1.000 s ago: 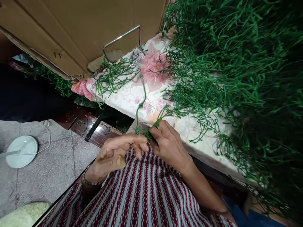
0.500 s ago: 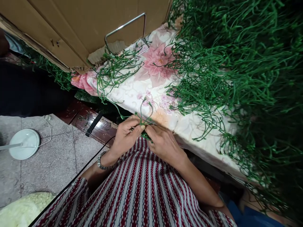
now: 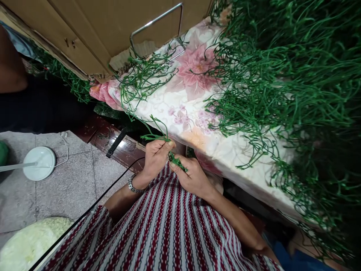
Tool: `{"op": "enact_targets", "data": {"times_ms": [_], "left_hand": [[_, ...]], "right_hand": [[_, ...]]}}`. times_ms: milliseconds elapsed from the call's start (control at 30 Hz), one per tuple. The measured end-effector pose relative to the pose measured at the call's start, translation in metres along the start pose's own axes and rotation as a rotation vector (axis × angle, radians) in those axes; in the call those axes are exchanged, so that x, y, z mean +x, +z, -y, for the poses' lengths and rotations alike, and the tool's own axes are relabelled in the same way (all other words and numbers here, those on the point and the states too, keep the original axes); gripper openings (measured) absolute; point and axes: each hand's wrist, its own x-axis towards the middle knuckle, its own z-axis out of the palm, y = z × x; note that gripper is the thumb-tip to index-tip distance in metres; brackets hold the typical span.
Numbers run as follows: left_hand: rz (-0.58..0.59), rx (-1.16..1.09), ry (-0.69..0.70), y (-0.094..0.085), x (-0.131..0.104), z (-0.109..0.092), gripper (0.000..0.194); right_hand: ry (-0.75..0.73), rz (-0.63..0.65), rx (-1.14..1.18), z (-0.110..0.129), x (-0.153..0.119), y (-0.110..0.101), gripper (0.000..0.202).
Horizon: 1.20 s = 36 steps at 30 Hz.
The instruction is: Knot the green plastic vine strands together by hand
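Note:
Close to my lap, my left hand (image 3: 156, 156) pinches thin green stems (image 3: 154, 135) that look like artificial plant stems; their loose ends fan out to the upper left. My right hand (image 3: 193, 177) is closed on a short, dense green sprig (image 3: 177, 162), just below and to the right of my left fingertips. Whether the stems and the sprig are one joined piece is hidden by the fingers. Beyond both hands, a small pile of green stems (image 3: 141, 81) lies on the floral cloth (image 3: 166, 105).
A large heap of green stems (image 3: 282, 82) covers the right side. Behind the cloth stand a cardboard box (image 3: 93, 34) and a bent metal rod (image 3: 155, 22). A person's arm (image 3: 11, 64) shows at left. On the floor are a white round base (image 3: 42, 169) and a pale cushion-like thing (image 3: 34, 241).
My hands, close together before, have parted slightly: the right has drawn down with the green sprig. The stems in my left hand now lean leftward instead of upright. The view has shifted a little.

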Motion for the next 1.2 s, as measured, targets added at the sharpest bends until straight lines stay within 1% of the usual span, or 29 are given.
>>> {"op": "enact_targets", "data": {"times_ms": [100,167,233,267,300,367,400,533,633,700,800,967,1067,1133,1200], "left_hand": [[0.007,0.054,0.072,0.0,0.0,-0.002,0.025],[-0.037,0.083,0.124,-0.003,0.004,-0.003,0.024],[-0.113,0.099,0.159,-0.006,0.008,-0.006,0.022],[-0.137,0.109,0.168,-0.008,0.01,-0.007,0.021],[-0.136,0.124,0.174,-0.009,0.011,-0.009,0.019],[-0.068,0.173,0.181,-0.009,0.013,-0.009,0.019],[-0.047,0.195,0.191,-0.009,0.014,-0.008,0.02],[-0.057,0.335,0.283,-0.011,0.014,0.001,0.022],[-0.002,0.419,0.341,-0.011,0.013,0.008,0.025],[0.025,0.436,0.359,-0.011,0.011,0.009,0.025],[0.039,0.468,0.397,-0.009,0.009,0.009,0.024],[0.031,0.477,0.427,-0.008,0.009,0.012,0.018],[0.006,0.465,0.391,-0.01,0.01,0.015,0.022],[-0.015,0.454,0.354,-0.014,0.012,0.014,0.025],[0.004,0.42,0.286,-0.019,0.015,0.01,0.026]], "right_hand": [[-0.035,-0.031,-0.013,0.005,-0.007,0.003,0.018],[-0.086,-0.015,-0.013,0.01,-0.012,0.004,0.017],[-0.147,0.023,0.004,0.015,-0.014,0.002,0.017],[-0.161,0.02,0.01,0.017,-0.014,0.0,0.018],[-0.162,-0.006,0.008,0.019,-0.014,-0.003,0.019],[-0.15,-0.075,-0.023,0.02,-0.013,-0.011,0.021],[-0.162,-0.08,-0.044,0.021,-0.013,-0.015,0.022],[-0.285,-0.003,-0.053,0.02,-0.015,-0.024,0.023],[-0.318,0.035,0.02,0.019,-0.018,-0.024,0.027],[-0.33,0.086,0.061,0.019,-0.019,-0.024,0.029],[-0.32,0.125,0.107,0.018,-0.021,-0.024,0.031],[-0.272,0.103,0.183,0.015,-0.026,-0.026,0.032],[-0.239,0.101,0.19,0.01,-0.028,-0.029,0.033],[-0.19,0.079,0.183,0.005,-0.028,-0.032,0.032],[-0.122,0.073,0.194,0.001,-0.028,-0.035,0.029]]}}
